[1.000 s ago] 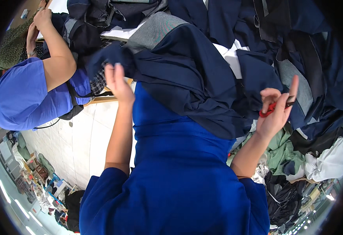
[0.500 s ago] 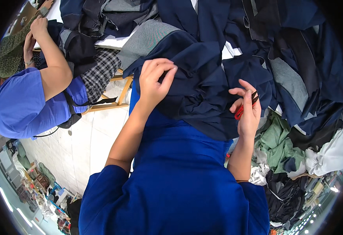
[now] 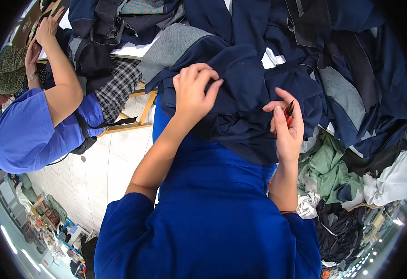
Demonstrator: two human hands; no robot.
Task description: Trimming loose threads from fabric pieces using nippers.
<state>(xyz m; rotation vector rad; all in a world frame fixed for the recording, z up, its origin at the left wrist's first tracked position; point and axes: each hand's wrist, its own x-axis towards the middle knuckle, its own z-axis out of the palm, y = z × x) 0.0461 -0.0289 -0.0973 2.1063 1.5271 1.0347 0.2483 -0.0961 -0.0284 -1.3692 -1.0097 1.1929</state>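
A dark navy garment (image 3: 231, 116) lies bunched over the table's near edge and my lap. My left hand (image 3: 195, 93) is on its upper left part, fingers curled and thumb drawn close to them on a fold of the cloth. To the right, my right hand (image 3: 288, 128) holds small thread snips (image 3: 289, 114) with a red handle, their dark blades pointing up past the fingers. Its forefinger and thumb are apart and the snips rest against the palm. A grey panel (image 3: 175, 46) spreads out beyond my left hand.
Piles of navy and grey cloth (image 3: 347, 88) cover the table ahead and right. Green cloth (image 3: 326, 162) and white cloth (image 3: 389, 181) are heaped at my right. At left sits a co-worker in a blue-violet shirt (image 3: 24, 130), near a wooden stool (image 3: 143, 111).
My left hand has moved a little up and right, with the garment's folds shifting beside it. My right hand has turned and moved slightly left, its snips now more upright.
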